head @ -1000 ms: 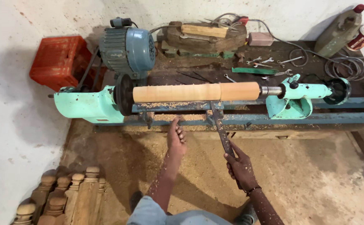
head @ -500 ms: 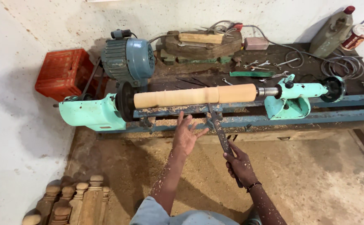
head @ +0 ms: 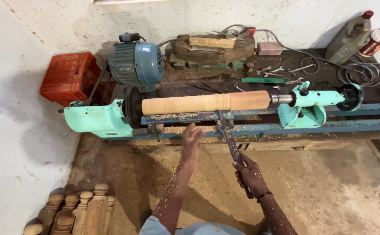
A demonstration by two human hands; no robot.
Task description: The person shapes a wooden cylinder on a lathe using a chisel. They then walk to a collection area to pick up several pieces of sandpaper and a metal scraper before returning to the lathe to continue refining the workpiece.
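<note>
A pale wooden cylinder (head: 205, 103) is mounted lengthwise on a turquoise wood lathe (head: 95, 120), between the headstock and the tailstock (head: 305, 109). My right hand (head: 250, 175) is closed around the handle of a long metal turning chisel (head: 228, 137), whose tip rests at the tool rest just under the cylinder. My left hand (head: 193, 139) hovers below the lathe bed with fingers loosely spread and holds nothing. Sawdust clings to both forearms.
A blue electric motor (head: 137, 64) sits behind the headstock beside a red plastic crate (head: 69, 77). Wrenches, coiled wire (head: 359, 72), a jug (head: 349, 38) and wood blocks lie on the bench behind. Turned wooden balusters (head: 74, 209) stand at lower left. Sawdust covers the floor.
My left hand has drawn back from the lathe bed toward me. My right hand keeps hold of the chisel. The view has shifted slightly, so the lathe sits lower and more to the right.
</note>
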